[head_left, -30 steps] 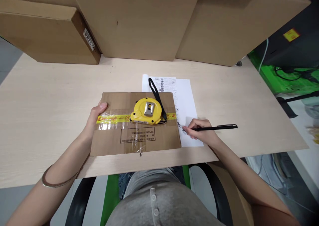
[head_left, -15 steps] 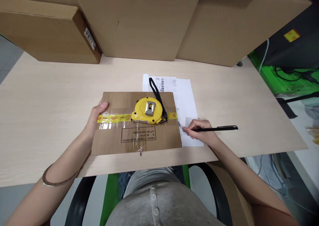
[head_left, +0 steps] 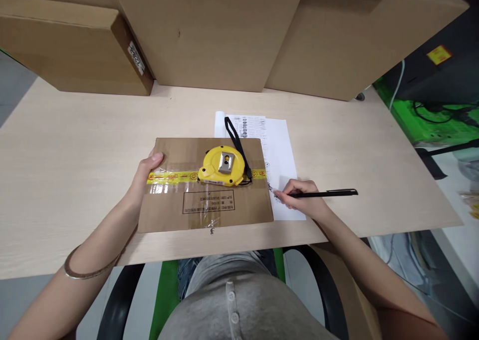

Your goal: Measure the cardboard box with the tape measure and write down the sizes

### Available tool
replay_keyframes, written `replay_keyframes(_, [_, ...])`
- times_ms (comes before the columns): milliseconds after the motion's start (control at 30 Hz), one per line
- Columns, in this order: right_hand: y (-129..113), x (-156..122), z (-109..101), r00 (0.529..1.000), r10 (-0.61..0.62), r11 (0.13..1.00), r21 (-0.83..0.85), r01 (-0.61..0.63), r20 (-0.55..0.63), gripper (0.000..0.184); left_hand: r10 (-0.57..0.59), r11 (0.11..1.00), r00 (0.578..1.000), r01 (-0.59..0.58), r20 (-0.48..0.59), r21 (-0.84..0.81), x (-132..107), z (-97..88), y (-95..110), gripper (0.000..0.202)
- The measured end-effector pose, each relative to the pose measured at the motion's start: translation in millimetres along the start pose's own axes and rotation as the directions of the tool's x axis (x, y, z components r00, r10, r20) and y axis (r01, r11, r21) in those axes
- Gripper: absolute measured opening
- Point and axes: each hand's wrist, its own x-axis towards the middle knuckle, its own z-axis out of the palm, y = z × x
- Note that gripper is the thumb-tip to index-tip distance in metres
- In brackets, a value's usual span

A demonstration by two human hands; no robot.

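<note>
Three large cardboard boxes (head_left: 209,30), one flat parcel (head_left: 205,200), one tape measure (head_left: 222,166), one pen (head_left: 324,193), one paper sheet (head_left: 279,150)

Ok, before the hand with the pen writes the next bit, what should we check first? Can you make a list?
1. Pen gripped in the right hand: ok.
2. Pen tip on the white paper, at its lower left by the box edge: ok.
3. Left hand holding the left edge of the flat cardboard box: ok.
4. Yellow tape measure resting flat on the box, not at an edge: ok.
5. Paper lies partly under the box, so part of the writing is hidden: not ok.
6. What the writing says: cannot tell, too small.
</note>
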Motion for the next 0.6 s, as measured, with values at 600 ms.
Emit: replay_keyframes(600, [-0.5, -0.2, -0.5, 1.0, 0.029, 1.0, 0.004, -0.029, 0.013, 0.038, -0.021, 1.0, 1.0, 0.021, 0.002, 0.012, -0.9, -1.7, -0.8, 0.06])
